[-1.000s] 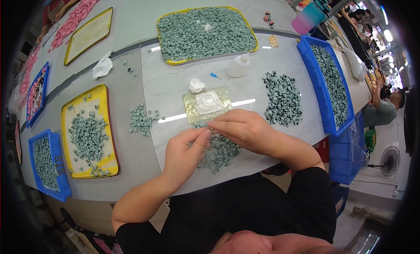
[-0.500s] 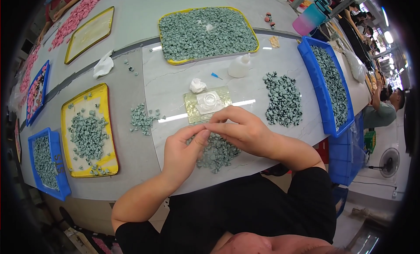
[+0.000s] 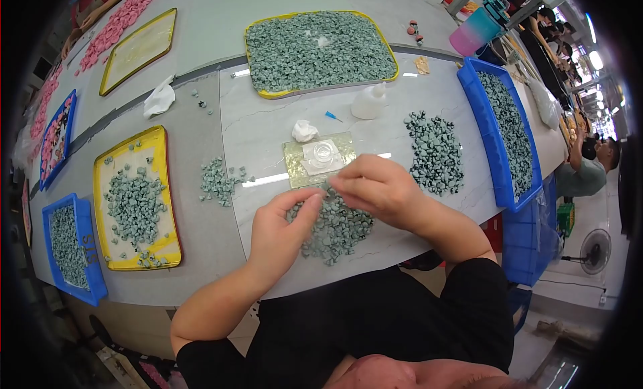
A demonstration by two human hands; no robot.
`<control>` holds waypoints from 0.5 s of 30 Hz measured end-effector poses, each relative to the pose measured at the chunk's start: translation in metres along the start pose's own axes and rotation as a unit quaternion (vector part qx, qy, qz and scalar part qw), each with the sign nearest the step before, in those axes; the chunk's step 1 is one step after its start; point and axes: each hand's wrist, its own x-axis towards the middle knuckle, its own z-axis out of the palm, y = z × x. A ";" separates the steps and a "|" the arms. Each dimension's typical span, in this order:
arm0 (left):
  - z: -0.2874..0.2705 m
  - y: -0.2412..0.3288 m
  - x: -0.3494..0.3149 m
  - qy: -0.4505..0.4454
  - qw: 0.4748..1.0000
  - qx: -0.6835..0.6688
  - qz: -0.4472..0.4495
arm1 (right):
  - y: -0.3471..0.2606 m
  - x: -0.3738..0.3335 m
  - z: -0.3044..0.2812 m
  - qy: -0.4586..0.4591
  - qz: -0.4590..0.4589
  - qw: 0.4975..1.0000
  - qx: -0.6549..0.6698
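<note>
Both my hands hover over a pile of small grey-green pieces [image 3: 338,235] on the table in front of me. My left hand [image 3: 281,225] is closed, thumb and fingertips pressed together; whatever is in that pinch is too small to tell. My right hand [image 3: 383,189] is closed too, its fingertips pinched just right of the left ones, and what they hold is hidden. Just beyond the fingers lies a yellowish, glossy square plate [image 3: 293,162] bearing a clear round dish [image 3: 323,154]. A crumpled white tissue [image 3: 304,131] sits behind the plate.
A white squeeze bottle [image 3: 368,102] and a blue dispensing needle [image 3: 333,115] lie farther back. A yellow-rimmed tray [image 3: 321,86] of green pieces stands beyond them. Another heap [image 3: 434,151] and a blue bin [image 3: 483,131] are at right; a yellow tray [image 3: 104,208] is at left.
My right hand has moved slightly right, and its fingertips have come apart from the left ones. My left hand stays nearly in place.
</note>
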 end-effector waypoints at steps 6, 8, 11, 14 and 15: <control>-0.001 0.001 0.000 -0.021 0.992 -0.118 -0.033 | 0.008 0.006 0.004 0.011 -0.020 0.984 -0.176; -0.003 0.001 0.000 -0.019 0.993 -0.115 -0.029 | 0.008 0.008 0.007 0.007 -0.026 0.980 -0.198; -0.007 0.002 0.001 -0.012 0.990 -0.142 -0.024 | 0.007 0.010 0.010 -0.019 -0.020 0.975 -0.221; -0.008 0.004 0.000 0.007 0.989 -0.145 -0.009 | 0.004 0.012 0.012 -0.027 -0.026 0.974 -0.225; -0.008 0.004 0.000 0.008 0.988 -0.155 -0.005 | 0.003 0.014 0.012 -0.024 -0.026 0.975 -0.221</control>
